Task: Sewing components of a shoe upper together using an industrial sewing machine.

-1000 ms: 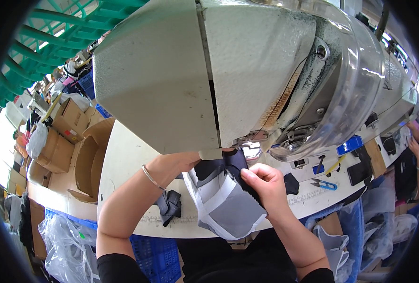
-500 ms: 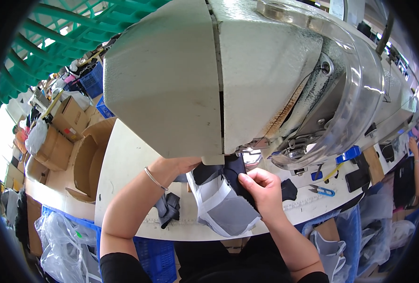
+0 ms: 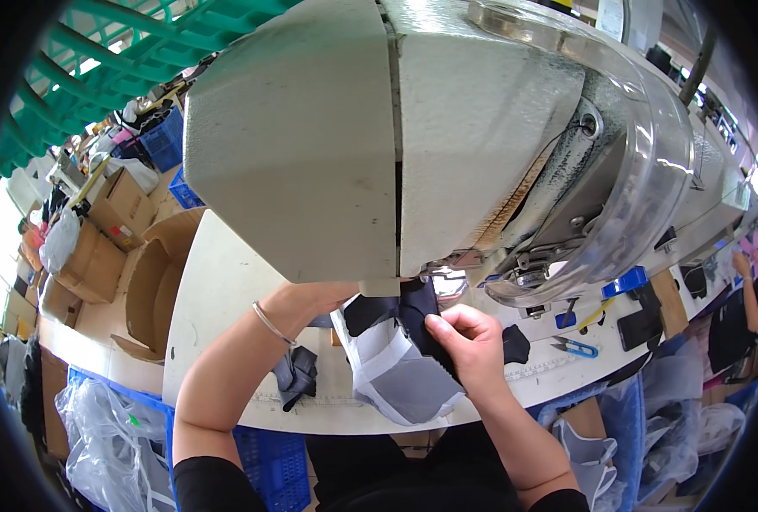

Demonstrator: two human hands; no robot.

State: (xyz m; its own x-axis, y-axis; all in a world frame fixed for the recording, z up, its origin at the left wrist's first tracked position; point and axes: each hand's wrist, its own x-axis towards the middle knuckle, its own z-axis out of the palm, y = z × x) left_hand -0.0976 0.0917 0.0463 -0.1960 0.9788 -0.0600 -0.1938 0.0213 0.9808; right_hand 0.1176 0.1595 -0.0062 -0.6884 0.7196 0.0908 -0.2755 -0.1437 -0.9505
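Observation:
A grey and black fabric piece with white edging (image 3: 409, 388) hangs below the head of a large sewing machine (image 3: 310, 145) and over the white table's near part. My right hand (image 3: 468, 341) pinches the dark edge of this fabric between thumb and fingers, right of the machine's lower tip. My left hand (image 3: 323, 295) reaches under the machine head at the fabric's far left side; its fingers are hidden behind the machine. A bracelet (image 3: 271, 322) circles my left wrist. Where the needle meets the cloth cannot be seen.
Dark fabric scraps (image 3: 296, 377) lie left of the work, another scrap (image 3: 515, 344) right. Blue thread snips (image 3: 577, 346) and a black phone (image 3: 640, 327) rest on the table (image 3: 217, 316). Cardboard boxes (image 3: 153, 299) stand left, a green basket (image 3: 140, 51) overhead. A co-worker's arm (image 3: 750, 294) shows far right.
The whole view has shifted slightly, so most things sit a little further left. Both hands keep their places at the fabric and the machine.

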